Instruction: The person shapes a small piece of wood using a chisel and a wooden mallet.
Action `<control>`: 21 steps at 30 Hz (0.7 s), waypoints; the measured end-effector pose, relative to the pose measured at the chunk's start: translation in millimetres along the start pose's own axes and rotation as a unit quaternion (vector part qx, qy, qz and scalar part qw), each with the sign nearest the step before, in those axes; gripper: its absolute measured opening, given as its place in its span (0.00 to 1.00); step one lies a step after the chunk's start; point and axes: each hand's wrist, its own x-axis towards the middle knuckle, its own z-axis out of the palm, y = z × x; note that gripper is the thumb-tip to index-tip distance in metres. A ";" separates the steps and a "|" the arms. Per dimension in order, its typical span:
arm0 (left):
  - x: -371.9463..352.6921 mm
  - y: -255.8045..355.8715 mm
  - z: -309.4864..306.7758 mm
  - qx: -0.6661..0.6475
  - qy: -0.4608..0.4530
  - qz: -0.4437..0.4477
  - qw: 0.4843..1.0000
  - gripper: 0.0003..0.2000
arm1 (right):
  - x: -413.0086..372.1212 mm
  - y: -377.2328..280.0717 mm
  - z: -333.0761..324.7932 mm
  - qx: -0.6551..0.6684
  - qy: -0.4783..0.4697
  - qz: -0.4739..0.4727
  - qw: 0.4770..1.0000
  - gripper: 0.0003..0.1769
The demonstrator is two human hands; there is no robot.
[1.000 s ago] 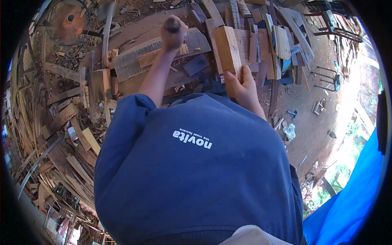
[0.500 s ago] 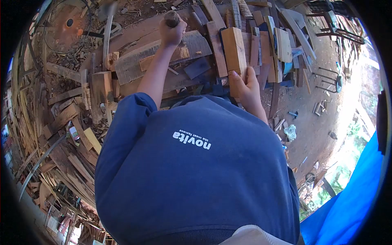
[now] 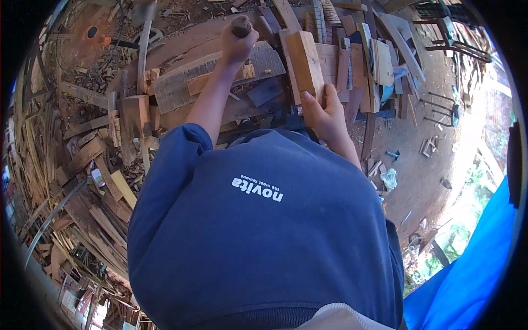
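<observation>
My left hand (image 3: pixel 238 47) is closed in a fist around a round-ended brown wooden handle (image 3: pixel 241 26). Its top juts above the fist, and the rest of the tool is hidden. Below that fist lies a pale wood piece (image 3: pixel 248 71) on a wide grey, weathered board (image 3: pixel 176 88). My right hand (image 3: pixel 328 118) grips the near end of a squared light-brown wooden block (image 3: pixel 306 63), thumb on its top face and fingers along its right side. The block points away from me and tilts slightly left. A dark flat piece (image 3: pixel 265 92) lies between my two arms.
Planks and offcuts (image 3: pixel 357 60) are stacked right of the block. An upright post (image 3: pixel 135 113) stands at left, with a heap of scrap wood (image 3: pixel 99 220) nearer me. At right on the dirt floor are a plastic bag (image 3: pixel 389 179) and a metal-legged stool (image 3: pixel 455 113).
My right hand and the wooden block have shifted a little left, with the block tilting more. My left fist, with the handle, has moved slightly right.
</observation>
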 end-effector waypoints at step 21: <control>-9.0 -7.9 14.1 -0.026 -0.015 0.101 0.994 0.06 | 86.6 -162.5 30.1 -0.256 -0.055 -0.190 0.946 0.21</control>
